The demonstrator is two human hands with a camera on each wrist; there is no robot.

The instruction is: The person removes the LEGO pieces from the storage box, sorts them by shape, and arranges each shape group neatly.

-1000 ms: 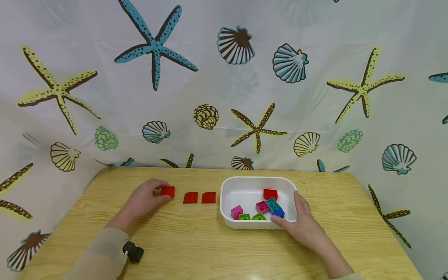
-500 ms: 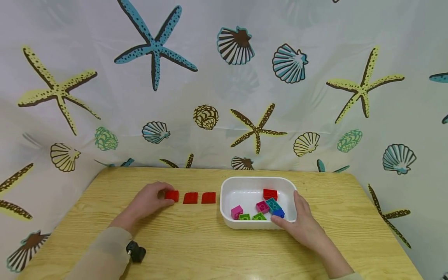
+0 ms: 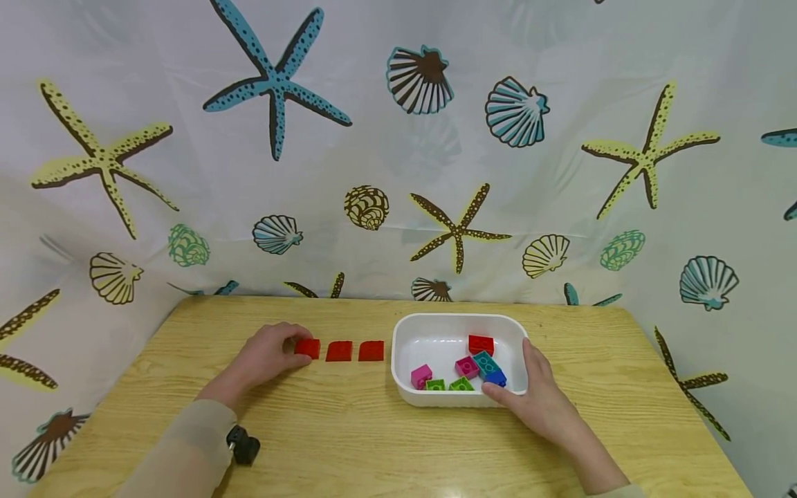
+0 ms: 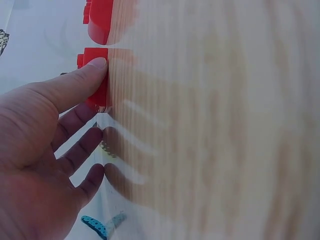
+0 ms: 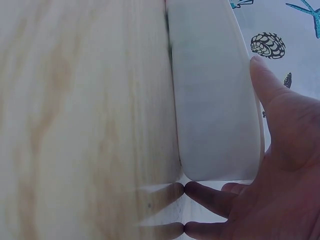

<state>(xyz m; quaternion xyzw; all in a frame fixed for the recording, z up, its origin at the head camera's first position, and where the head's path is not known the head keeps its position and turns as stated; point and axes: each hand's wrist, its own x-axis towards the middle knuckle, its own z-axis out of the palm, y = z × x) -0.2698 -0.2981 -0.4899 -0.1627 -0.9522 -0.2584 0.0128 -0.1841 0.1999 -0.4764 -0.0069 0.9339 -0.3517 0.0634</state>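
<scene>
My left hand [image 3: 268, 354] pinches a red toy building brick [image 3: 310, 348] between thumb and fingers, at the left end of a row. In the left wrist view the thumb lies over that brick [image 4: 102, 92], and the other fingers are spread below. Two more red bricks, each with one rounded corner, stand to its right: a middle one [image 3: 339, 351] and a right one [image 3: 371, 351]. My right hand [image 3: 548, 408] holds the right end of a white plastic tray [image 3: 407, 395], thumb on its near rim and fingers at its right side.
Inside the tray lie a red brick [image 3: 481, 344], a teal brick [image 3: 485, 363], a blue brick [image 3: 495, 378], and several pink and green ones. The wooden table [image 3: 349, 443] ends at a patterned curtain [image 3: 324, 173] behind and at both sides.
My left hand has slid the red brick rightward and slightly nearer, into line with the other two red bricks. The right hand and the tray have stayed put.
</scene>
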